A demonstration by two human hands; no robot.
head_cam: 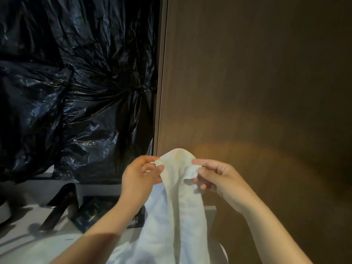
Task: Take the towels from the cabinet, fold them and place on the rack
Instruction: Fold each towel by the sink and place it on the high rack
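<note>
Both grips pinch the top edge of a white towel (pixel 177 202): left hand (pixel 141 174) on its left corner, right hand (pixel 215 176) on its right, forearms raised. The towel hangs down before a brown cabinet panel (pixel 257 82); crumpled black plastic (pixel 76 82) fills the left.

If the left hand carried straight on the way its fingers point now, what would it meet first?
The left hand points rightward at the white towel it already pinches, so the towel comes first. Past that lies the right hand, holding the opposite edge. Depth between the two hands is hard to judge.
</note>
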